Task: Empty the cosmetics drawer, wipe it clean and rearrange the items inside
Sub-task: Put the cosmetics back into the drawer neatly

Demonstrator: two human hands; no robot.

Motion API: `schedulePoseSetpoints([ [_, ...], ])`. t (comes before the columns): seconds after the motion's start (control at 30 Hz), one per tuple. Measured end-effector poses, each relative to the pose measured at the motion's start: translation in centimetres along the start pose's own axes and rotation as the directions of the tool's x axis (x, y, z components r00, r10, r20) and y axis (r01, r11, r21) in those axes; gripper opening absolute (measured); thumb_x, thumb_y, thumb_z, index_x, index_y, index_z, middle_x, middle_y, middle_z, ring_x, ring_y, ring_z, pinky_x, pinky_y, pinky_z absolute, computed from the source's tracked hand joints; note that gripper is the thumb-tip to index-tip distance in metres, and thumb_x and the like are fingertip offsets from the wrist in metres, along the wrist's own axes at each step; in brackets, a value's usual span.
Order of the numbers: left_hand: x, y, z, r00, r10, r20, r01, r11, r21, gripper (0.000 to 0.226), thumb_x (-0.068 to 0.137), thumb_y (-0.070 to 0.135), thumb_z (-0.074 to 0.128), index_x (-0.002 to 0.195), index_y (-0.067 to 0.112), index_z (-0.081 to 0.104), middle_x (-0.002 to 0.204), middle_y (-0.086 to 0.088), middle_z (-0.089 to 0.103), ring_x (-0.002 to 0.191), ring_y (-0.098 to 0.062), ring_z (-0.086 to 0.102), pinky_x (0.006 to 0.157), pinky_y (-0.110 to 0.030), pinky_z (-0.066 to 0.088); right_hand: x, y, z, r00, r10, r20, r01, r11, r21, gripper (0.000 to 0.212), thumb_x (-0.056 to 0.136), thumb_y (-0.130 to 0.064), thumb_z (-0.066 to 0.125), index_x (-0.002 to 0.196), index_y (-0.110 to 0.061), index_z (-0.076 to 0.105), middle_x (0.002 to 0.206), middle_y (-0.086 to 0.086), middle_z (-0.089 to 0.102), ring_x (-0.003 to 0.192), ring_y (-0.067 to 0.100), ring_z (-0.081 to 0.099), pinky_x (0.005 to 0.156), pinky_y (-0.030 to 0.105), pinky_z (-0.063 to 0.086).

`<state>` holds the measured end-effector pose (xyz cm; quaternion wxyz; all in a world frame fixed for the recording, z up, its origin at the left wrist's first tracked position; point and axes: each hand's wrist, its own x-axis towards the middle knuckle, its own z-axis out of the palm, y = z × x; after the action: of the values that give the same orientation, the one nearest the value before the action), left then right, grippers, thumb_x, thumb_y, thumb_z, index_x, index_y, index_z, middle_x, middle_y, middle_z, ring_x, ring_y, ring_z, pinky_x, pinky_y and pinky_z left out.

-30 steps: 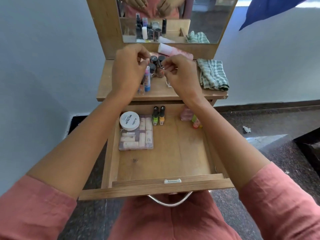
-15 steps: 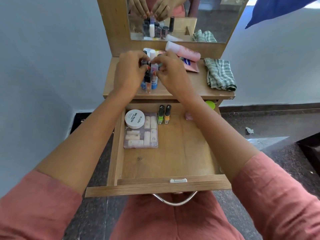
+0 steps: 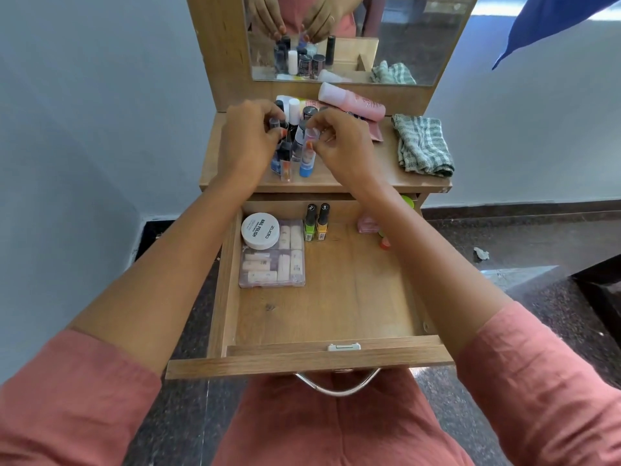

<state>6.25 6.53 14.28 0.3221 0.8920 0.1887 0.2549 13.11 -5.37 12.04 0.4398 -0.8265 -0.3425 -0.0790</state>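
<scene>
Several upright bottles [image 3: 295, 129] held beyond the open drawer [image 3: 309, 359]
Free room is found in the drawer's near half, a clear case [image 3: 272, 267] at 10 o'clock. Farther, on the tabletop [image 3: 369, 169], bottles are gripped by the left hand [image 3: 247, 142] and a tube [image 3: 307, 159] pinched by the right hand [image 3: 342, 142]; the drawer lies at 6 o'clock.

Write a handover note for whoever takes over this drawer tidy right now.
The left hand pinches a small bottle among the bottles on the tabletop; the right hand pinches a blue-bottomed tube there.
The drawer is open, holding a white jar, clear box, two nail polishes.
The cloth lies on the tabletop.
Done, apparently: emptied, wiped, partly refilled.
Left: put the tabletop bottles and pink tube back in neatly.
</scene>
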Motion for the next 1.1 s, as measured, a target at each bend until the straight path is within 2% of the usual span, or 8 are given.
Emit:
schedulePoseSetpoints([
  [0.13, -0.1, 0.0, 0.0, 1.000, 0.001, 0.001, -0.001, 1.000, 0.002, 0.024, 0.086, 0.008, 0.061, 0.109, 0.009, 0.064, 0.112, -0.010, 0.064, 0.099, -0.020, 0.061, 0.085, -0.025, 0.047, -0.7, -0.2, -0.9, 1.000, 0.010, 0.005, -0.010, 1.000, -0.007, 0.017, 0.080, 0.002, 0.062, 0.097, 0.000, 0.063, 0.082, -0.007, 0.053, 0.064, 0.000, 0.044, 0.064, 0.004, 0.040],
  [0.27, -0.2, -0.1, 0.1, 1.000, -0.001, -0.009, 0.001, 1.000, -0.001, 0.025, 0.085, 0.008, 0.062, 0.110, 0.009, 0.064, 0.111, -0.009, 0.065, 0.098, -0.020, 0.061, 0.085, -0.027, 0.048, -1.3, -0.1, -1.3, 1.000, 0.019, 0.000, -0.019, 0.999, -0.029, 0.020, 0.079, 0.000, 0.064, 0.099, -0.003, 0.065, 0.084, 0.003, 0.059, 0.071, 0.010, 0.048, 0.063, 0.005, 0.040],
  [0.4, -0.2, -0.1, 0.1, 0.999, 0.009, -0.030, -0.010, 0.999, -0.030, 0.026, 0.084, 0.006, 0.062, 0.110, 0.009, 0.063, 0.111, -0.008, 0.065, 0.098, -0.017, 0.061, 0.083, -0.022, 0.047, -2.5, 0.1, -2.3, 0.999, 0.043, -0.011, -0.043, 0.999, -0.031, 0.023, 0.078, -0.001, 0.065, 0.101, -0.005, 0.066, 0.093, 0.011, 0.066, 0.075, 0.012, 0.053, 0.065, 0.010, 0.042],
  [0.5, -0.3, -0.1, 0.2, 0.999, 0.013, -0.041, -0.014, 0.999, -0.037, 0.026, 0.085, 0.006, 0.061, 0.111, 0.009, 0.063, 0.112, -0.007, 0.065, 0.098, -0.016, 0.061, 0.083, -0.020, 0.047, -3.6, 0.5, -3.8, 0.997, 0.071, 0.000, -0.071, 0.997, -0.038, 0.025, 0.079, -0.003, 0.066, 0.103, -0.005, 0.067, 0.093, 0.003, 0.064, 0.073, 0.006, 0.053, 0.068, 0.009, 0.045],
  [0.63, -0.4, -0.3, 0.3, 0.998, 0.023, -0.066, -0.026, 0.999, -0.046, 0.028, 0.085, 0.005, 0.060, 0.112, 0.010, 0.063, 0.112, -0.006, 0.065, 0.098, -0.015, 0.061, 0.085, -0.020, 0.048, -5.3, 2.2, -6.0, 0.994, 0.109, 0.031, -0.106, 0.990, -0.092, 0.025, 0.078, -0.001, 0.066, 0.102, -0.004, 0.068, 0.093, -0.002, 0.061, 0.065, -0.008, 0.054, 0.067, 0.002, 0.045],
  [0.83, -0.7, -0.5, 0.6, 0.994, 0.031, -0.104, -0.039, 0.996, -0.074, 0.028, 0.085, 0.005, 0.060, 0.112, 0.011, 0.062, 0.113, -0.006, 0.064, 0.098, -0.013, 0.061, 0.085, -0.021, 0.050, -8.2, 5.1, -7.1, 0.982, 0.173, 0.070, -0.156, 0.968, -0.197, 0.019, 0.076, 0.004, 0.062, 0.093, -0.002, 0.070, 0.088, 0.008, 0.065, 0.061, 0.000, 0.053, 0.062, 0.005, 0.043],
  [0.93, -0.9, -0.5, 0.7, 0.993, 0.024, -0.115, -0.034, 0.996, -0.088, 0.028, 0.085, 0.006, 0.060, 0.112, 0.011, 0.062, 0.113, -0.005, 0.064, 0.098, -0.012, 0.061, 0.085, -0.018, 0.049, -9.3, 6.0, -6.2, 0.970, 0.222, 0.102, -0.197, 0.957, -0.213, 0.018, 0.076, 0.008, 0.060, 0.089, 0.001, 0.069, 0.094, 0.014, 0.066, 0.061, 0.023, 0.061, 0.056, 0.016, 0.046],
  [1.1, -1.0, -0.5, 0.7, 0.992, 0.013, -0.125, -0.026, 0.994, -0.104, 0.026, 0.086, 0.007, 0.060, 0.112, 0.011, 0.062, 0.112, -0.004, 0.065, 0.097, -0.011, 0.061, 0.083, -0.016, 0.049, -10.2, 7.6, -4.8, 0.969, 0.208, 0.134, -0.152, 0.926, -0.345, 0.016, 0.072, 0.007, 0.059, 0.083, 0.000, 0.069, 0.088, 0.015, 0.065, 0.080, 0.027, 0.055, 0.073, 0.026, 0.040],
])
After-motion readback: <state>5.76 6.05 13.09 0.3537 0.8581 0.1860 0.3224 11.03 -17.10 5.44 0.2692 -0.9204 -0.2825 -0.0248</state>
